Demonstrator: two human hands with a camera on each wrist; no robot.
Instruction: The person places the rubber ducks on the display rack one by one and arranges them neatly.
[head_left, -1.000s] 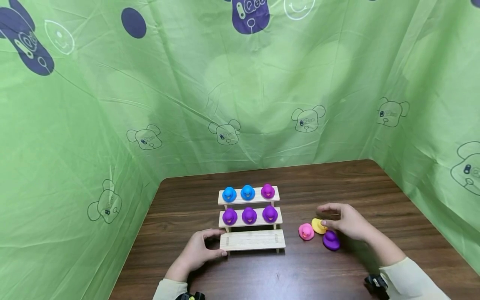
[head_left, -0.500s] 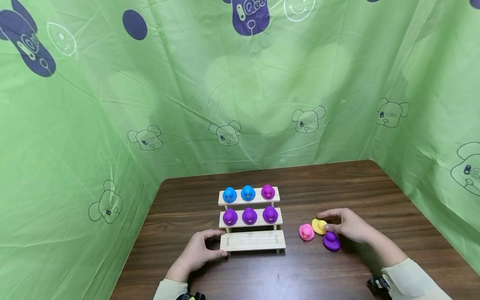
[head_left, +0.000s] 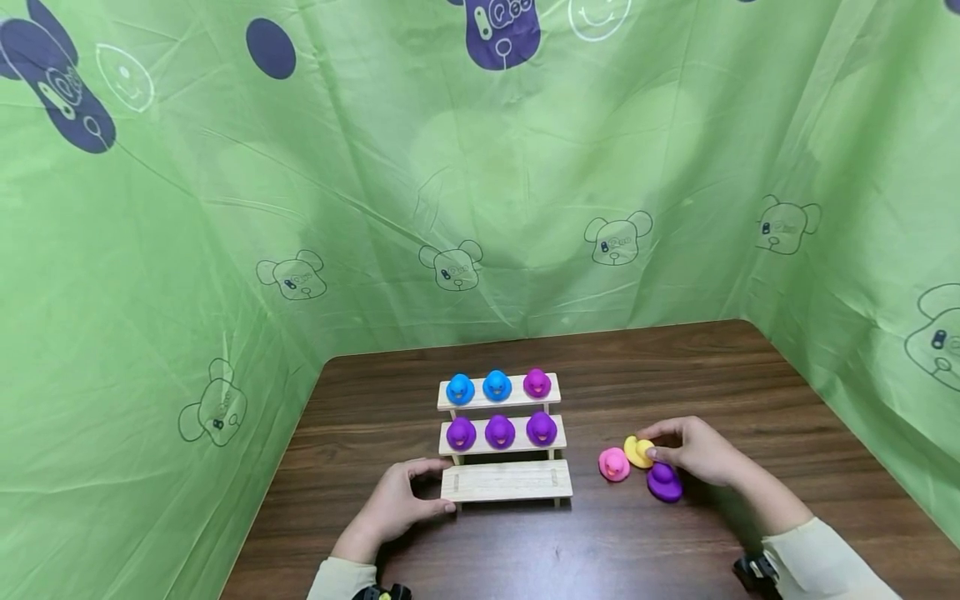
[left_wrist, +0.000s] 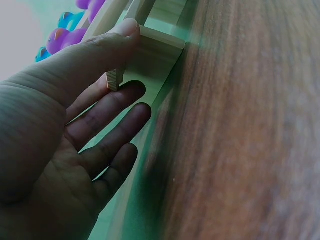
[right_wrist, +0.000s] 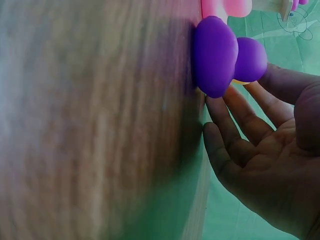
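In the head view, my left hand [head_left: 397,502] holds the left end of a stepped wooden rack's lowest shelf [head_left: 506,482], thumb in front and forefinger behind. The left wrist view shows its other fingers loosely spread. My right hand [head_left: 696,450] pinches a yellow rubber duck [head_left: 638,452] between thumb and forefinger, low over the table. A purple duck [head_left: 664,482] lies just in front of it, and a pink duck [head_left: 614,464] to its left. In the right wrist view the purple duck [right_wrist: 216,56] hides nearly all of the yellow one.
Two blue ducks [head_left: 497,386] and a magenta duck [head_left: 537,383] stand on the top shelf. Three purple ducks [head_left: 500,432] line the middle shelf. Green patterned cloth [head_left: 525,275] walls in the brown wooden table [head_left: 375,400] at the back and sides.
My right forefinger has come in from beyond the yellow duck to its back, closing the pinch with the thumb. The duck has turned slightly. My left hand has stayed on the rack.
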